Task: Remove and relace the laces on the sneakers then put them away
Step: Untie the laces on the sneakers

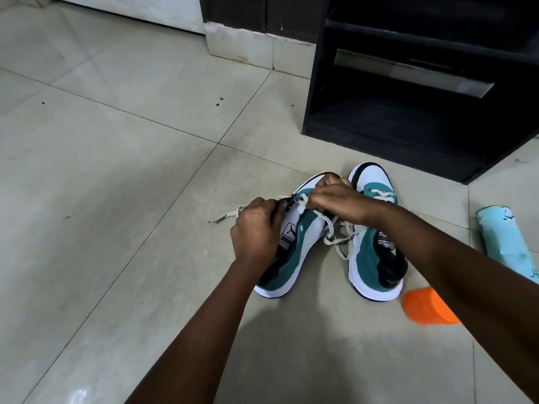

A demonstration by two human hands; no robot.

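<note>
On the tiled floor (116, 158), the left hand (256, 228) grips the left sneaker's (294, 252) tongue while the right hand (335, 201) pinches its cream lace (331, 228) — fingertips hidden — beside the second sneaker (370, 252).

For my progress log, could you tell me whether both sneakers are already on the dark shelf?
No: both sneakers sit on the tiled floor before the dark shelf.

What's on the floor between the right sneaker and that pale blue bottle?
Bare tile, in the head view, between the sneaker and the bottle; the forearm crosses nearer the camera.
</note>
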